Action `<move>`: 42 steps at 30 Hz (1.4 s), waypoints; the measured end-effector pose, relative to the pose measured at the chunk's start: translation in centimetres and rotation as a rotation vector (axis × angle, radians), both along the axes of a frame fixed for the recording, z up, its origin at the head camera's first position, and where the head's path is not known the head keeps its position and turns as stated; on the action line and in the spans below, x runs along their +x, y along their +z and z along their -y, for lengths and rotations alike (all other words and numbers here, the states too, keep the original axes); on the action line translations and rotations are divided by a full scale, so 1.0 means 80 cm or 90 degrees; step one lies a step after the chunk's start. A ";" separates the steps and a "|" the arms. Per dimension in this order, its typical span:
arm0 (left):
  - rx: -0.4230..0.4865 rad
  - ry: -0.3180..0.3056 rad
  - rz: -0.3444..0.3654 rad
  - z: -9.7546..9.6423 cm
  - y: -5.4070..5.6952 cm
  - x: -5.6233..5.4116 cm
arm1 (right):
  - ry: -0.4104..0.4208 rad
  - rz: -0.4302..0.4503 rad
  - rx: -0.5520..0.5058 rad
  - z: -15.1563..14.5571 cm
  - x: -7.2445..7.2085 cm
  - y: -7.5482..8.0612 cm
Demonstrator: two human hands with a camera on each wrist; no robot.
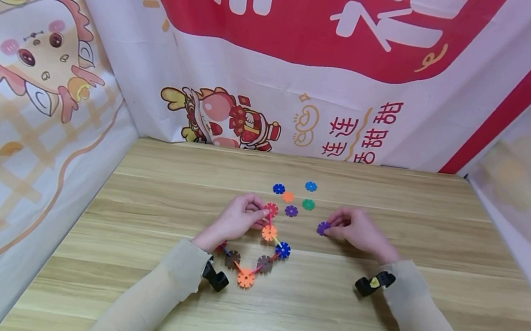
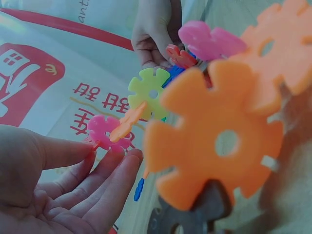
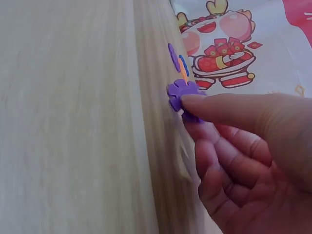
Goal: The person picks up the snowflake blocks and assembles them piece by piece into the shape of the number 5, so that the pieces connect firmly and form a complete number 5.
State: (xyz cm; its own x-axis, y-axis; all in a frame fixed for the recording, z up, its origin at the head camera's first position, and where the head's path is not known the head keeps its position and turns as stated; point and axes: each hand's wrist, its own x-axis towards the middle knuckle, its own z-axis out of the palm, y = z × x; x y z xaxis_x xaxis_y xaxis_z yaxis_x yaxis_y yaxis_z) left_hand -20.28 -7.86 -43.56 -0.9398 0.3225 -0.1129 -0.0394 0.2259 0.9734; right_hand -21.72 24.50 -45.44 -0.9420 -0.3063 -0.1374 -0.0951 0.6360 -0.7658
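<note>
My left hand (image 1: pixel 241 216) pinches a red notched interlocking disc (image 1: pixel 271 209) at one end of a joined chain. From there the chain bends through an orange disc (image 1: pixel 270 232), a blue disc (image 1: pixel 282 250), brown discs and another orange disc (image 1: pixel 246 278), with discs set edgewise between them. My left wrist partly covers its other end. Seen from the left wrist, a pink disc (image 2: pixel 108 132) stands close to the fingertips, and the near orange disc (image 2: pixel 214 136) looms large. Between thumb and fingers, my right hand (image 1: pixel 354 229) holds a purple disc (image 3: pixel 185 95), apart from the chain.
Loose discs lie between and beyond my hands on the wooden table (image 1: pixel 450 317): dark blue (image 1: pixel 279 189), light blue (image 1: pixel 310 186), orange (image 1: pixel 288 196), green (image 1: pixel 308 205) and purple (image 1: pixel 291 211). A printed cloth (image 1: pixel 371 139) hangs along the table's back edge, with more cloth at both sides.
</note>
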 end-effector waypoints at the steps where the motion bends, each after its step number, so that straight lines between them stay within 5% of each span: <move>1: 0.000 0.000 0.002 0.000 0.000 0.000 | 0.000 0.001 -0.006 0.002 0.000 0.001; 17: -0.003 0.000 0.008 -0.001 -0.001 0.001 | -0.008 -0.016 -0.138 0.061 -0.005 0.026; 33: -0.008 0.000 0.011 -0.001 -0.001 -0.001 | 0.035 -0.011 -0.239 0.103 -0.017 0.024; 42: 0.000 0.003 0.014 -0.001 -0.003 -0.002 | 0.055 -0.019 -0.230 0.107 -0.020 0.025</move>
State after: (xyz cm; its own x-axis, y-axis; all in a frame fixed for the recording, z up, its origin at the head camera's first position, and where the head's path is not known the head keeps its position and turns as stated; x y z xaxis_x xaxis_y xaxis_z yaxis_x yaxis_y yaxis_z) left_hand -20.46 -7.77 -43.81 -0.9386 0.3179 -0.1338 -0.0619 0.2263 0.9721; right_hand -23.34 15.97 -43.45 -0.9126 -0.4084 0.0211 -0.1621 0.3139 -0.9355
